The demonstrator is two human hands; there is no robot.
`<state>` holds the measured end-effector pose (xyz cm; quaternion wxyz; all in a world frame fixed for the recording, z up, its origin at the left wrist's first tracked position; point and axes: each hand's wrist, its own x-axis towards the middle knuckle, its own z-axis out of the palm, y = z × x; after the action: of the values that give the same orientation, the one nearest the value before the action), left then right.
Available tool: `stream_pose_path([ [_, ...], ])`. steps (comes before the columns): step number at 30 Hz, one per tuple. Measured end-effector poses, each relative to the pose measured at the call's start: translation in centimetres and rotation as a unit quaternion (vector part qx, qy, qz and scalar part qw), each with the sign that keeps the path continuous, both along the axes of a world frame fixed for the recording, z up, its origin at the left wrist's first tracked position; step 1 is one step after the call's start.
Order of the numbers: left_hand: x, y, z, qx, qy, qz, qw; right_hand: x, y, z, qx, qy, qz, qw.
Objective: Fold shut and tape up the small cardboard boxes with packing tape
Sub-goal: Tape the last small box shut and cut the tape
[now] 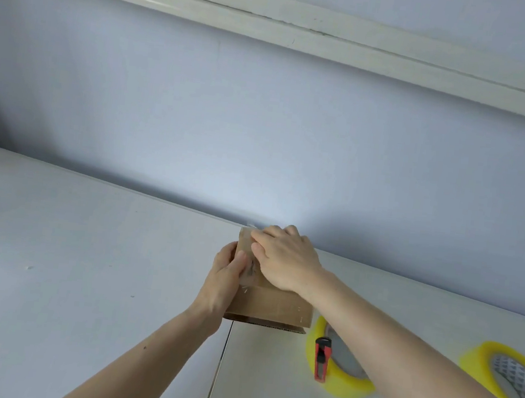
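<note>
The right hand (287, 257) hides much of the box (270, 307) top; the far tape roll (509, 377) is cut off.

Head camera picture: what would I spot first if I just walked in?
Two hands working on a small cardboard box at the middle of the white table: the left hand holds its near-left side, and the right hand presses flat on top, where clear tape shines. To the right lie two bright yellow tape rolls, with a red and black utility knife resting on the nearer one.
</note>
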<state>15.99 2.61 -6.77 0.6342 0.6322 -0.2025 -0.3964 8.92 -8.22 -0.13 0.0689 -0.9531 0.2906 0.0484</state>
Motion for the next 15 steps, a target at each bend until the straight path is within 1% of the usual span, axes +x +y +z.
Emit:
stream_pose_path([
  [2,-0.2,0.0,0.5,-0.004,-0.002,-0.008,1.000,-0.1,-0.5,-0.8,0.002,-0.016,-0.004,1.000],
  [4,-0.4,-0.1,0.4,-0.009,-0.013,-0.009,1.000,0.2,-0.9,-1.4,0.024,-0.034,-0.017,0.999],
  [7,-0.4,-0.2,0.2,-0.011,-0.020,-0.001,1.000,1.2,-1.3,-2.2,0.055,-0.020,-0.033,0.998],
  [10,-0.3,-0.5,-0.5,-0.015,-0.017,0.004,1.000,1.7,-1.4,-2.7,0.038,-0.024,-0.028,0.999],
  [12,-0.5,-0.8,-0.8,-0.019,-0.014,0.004,1.000,1.5,-1.6,-2.5,0.038,-0.055,-0.026,0.997],
  [15,-0.7,-1.4,-1.2,-0.032,-0.014,0.032,0.999,0.1,-1.7,-2.2,-0.010,-0.097,0.004,0.995],
])
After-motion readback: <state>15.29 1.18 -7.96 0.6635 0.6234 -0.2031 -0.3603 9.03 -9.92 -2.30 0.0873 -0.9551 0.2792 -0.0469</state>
